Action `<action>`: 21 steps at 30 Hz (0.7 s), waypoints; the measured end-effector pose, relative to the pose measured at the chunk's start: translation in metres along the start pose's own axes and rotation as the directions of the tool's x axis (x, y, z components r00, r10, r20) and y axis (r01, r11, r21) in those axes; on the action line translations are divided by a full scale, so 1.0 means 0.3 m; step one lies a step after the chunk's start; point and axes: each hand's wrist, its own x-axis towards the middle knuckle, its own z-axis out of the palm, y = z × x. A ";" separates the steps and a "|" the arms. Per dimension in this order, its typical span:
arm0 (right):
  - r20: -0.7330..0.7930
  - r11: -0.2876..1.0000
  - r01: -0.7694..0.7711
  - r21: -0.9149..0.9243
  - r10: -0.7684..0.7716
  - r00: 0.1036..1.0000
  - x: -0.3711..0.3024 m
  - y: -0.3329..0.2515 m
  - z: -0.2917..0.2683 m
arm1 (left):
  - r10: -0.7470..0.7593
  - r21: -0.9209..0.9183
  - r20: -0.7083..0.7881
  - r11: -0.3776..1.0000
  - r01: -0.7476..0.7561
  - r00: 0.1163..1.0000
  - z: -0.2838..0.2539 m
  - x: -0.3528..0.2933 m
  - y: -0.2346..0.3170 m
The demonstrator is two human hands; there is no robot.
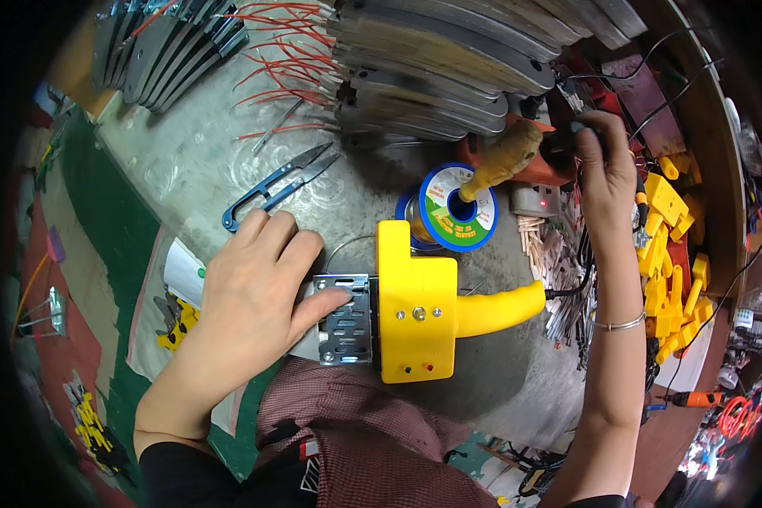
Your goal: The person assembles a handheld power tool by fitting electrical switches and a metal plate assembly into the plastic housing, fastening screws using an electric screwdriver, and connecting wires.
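Note:
A yellow plastic device [417, 343] with a curved handle lies on the worktable, its cord leaving the handle end on the right. A slotted metal guard [347, 330] is fixed to its left side, with part of a grey plate showing beyond. My left hand [250, 284] is closed over that plate, fingers curled and thumb pressed on the guard. My right hand [608, 169] reaches to the far right, fingers closed beside a dark object at a red block [529, 165]; what it holds is hidden. Between the hands stands a blue-rimmed solder spool [461, 224], a tan, stained handle poking from its hole.
Grey metal plates [432, 68] with red wires [288, 59] are stacked at the back. Blue-handled snips [279, 186] lie left of the spool. At right are yellow plastic parts [669, 254], a bundle of wire leads [567, 305] and loose black cables.

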 end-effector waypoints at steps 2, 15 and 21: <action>-0.008 0.997 -0.082 -0.006 0.082 0.997 0.005 0.014 -0.006 | -0.008 -0.003 0.026 1.000 0.008 1.000 0.010 0.004 -0.008; 0.136 0.991 -0.056 -0.121 0.072 0.988 0.033 -0.023 -0.026 | -0.033 -0.033 0.005 0.999 0.033 0.999 0.008 0.003 -0.002; 0.207 0.993 -0.069 -0.097 0.088 0.974 0.029 -0.020 -0.042 | -0.037 -0.072 0.008 0.997 0.037 0.999 0.006 0.002 -0.016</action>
